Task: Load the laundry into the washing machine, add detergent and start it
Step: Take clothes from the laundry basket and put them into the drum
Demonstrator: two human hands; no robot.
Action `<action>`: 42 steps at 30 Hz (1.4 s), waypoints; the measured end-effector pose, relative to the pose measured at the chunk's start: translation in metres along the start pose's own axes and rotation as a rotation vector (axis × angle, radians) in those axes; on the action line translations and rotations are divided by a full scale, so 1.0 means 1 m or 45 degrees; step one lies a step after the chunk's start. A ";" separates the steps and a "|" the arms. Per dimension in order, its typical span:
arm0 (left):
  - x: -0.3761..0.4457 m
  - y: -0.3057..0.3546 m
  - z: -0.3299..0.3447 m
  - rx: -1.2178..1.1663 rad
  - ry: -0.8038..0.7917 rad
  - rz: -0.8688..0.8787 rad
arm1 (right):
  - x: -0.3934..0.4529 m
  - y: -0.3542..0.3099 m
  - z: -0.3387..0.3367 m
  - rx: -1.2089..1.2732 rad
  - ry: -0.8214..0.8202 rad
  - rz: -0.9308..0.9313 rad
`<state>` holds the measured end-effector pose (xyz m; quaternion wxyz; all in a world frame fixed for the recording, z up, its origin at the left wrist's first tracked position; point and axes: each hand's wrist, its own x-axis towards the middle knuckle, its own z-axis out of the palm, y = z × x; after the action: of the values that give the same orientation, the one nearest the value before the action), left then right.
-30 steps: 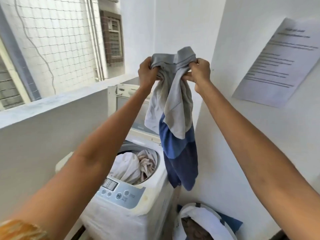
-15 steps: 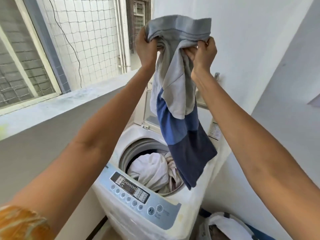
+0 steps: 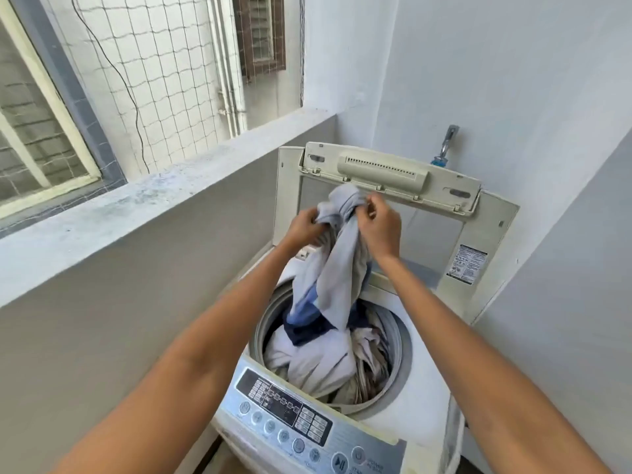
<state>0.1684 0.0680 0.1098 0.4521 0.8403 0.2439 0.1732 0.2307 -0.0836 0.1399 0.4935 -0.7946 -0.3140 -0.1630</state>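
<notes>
Both our left hand (image 3: 302, 227) and right hand (image 3: 381, 224) pinch the shirt (image 3: 337, 268), now lowered into the drum (image 3: 398, 340); release comes next.

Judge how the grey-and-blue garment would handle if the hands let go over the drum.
The garment looks floppy: it hangs bunched from the left hand and right hand. Probably light. Its hem already reaches the drum, so it would likely slump in.

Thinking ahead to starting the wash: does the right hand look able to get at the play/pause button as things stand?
Probably not yet: the right hand grips the grey-and-blue garment above the drum. Nothing covers the play/pause button on the panel, so once freed it should get there.
</notes>
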 end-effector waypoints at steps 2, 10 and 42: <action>-0.004 -0.037 0.007 0.463 -0.398 -0.095 | -0.025 0.031 0.014 -0.309 -0.231 -0.132; -0.015 -0.167 0.057 0.613 -0.865 -0.350 | -0.113 0.133 0.077 -0.780 -1.755 0.067; -0.080 -0.215 0.162 1.057 -1.171 -0.400 | -0.210 0.186 0.108 -0.642 -1.518 0.664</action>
<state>0.1310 0.0146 -0.1641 0.1674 0.8883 0.1919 -0.3822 0.1904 -0.1175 -0.1558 0.0604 -0.8882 -0.2828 0.3569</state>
